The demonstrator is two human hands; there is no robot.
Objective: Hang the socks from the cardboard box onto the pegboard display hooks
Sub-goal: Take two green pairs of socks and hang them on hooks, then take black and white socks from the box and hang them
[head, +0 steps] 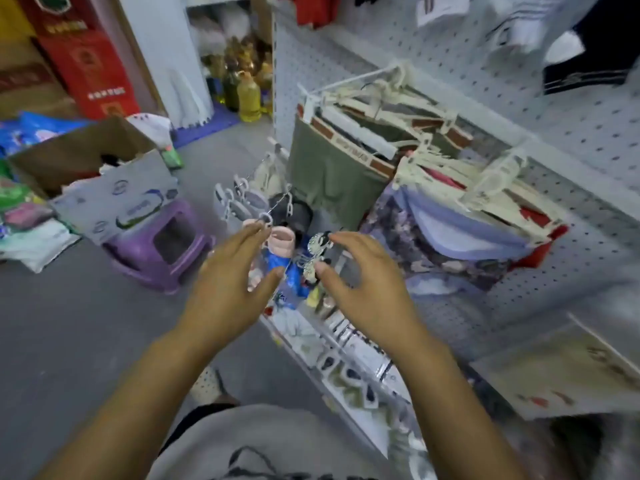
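The hanging step looks under way at the pegboard's (467, 57) low hooks (277, 201). The left hand (232, 275) is open, fingertips at a hanger ring (266, 219). The right hand's (367, 285) thumb and forefinger flank a silvery sock pack (313, 251); whether they grip it is unclear. The box (104, 199) sits well left. The next move likely calls for threading the pack's hanger onto a hook.

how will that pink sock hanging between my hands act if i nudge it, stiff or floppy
Probably floppy: the pink sock looks like soft knit with a folded cuff. Likely light, since it is small next to the left hand. Nudged, it should swing rather than slide, as it seems to hang freely in front of the pegboard.
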